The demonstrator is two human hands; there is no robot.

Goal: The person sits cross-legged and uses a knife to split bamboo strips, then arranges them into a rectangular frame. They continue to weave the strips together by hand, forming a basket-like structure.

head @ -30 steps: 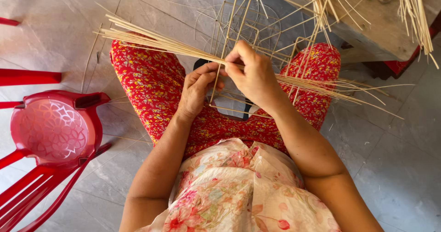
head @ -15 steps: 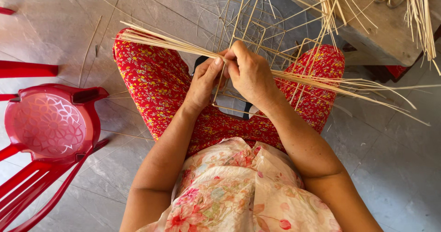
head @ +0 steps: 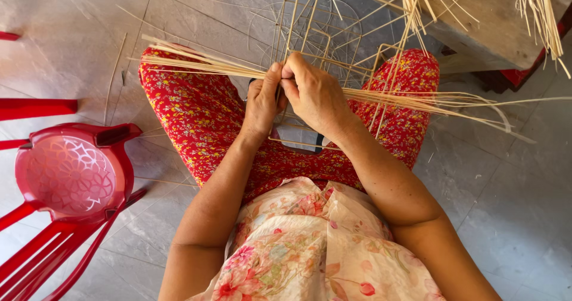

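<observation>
Over grey floor (head: 71, 39), hands stay pinched; strips (head: 196, 62) rose slightly.

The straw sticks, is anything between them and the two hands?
No, nothing visible is. The left hand and the right hand both grip the bundle of straw sticks directly, against the wire frame.

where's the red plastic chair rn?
Head view, lower left: the red plastic chair stands on the tiled floor, beside the person's left arm.
</observation>
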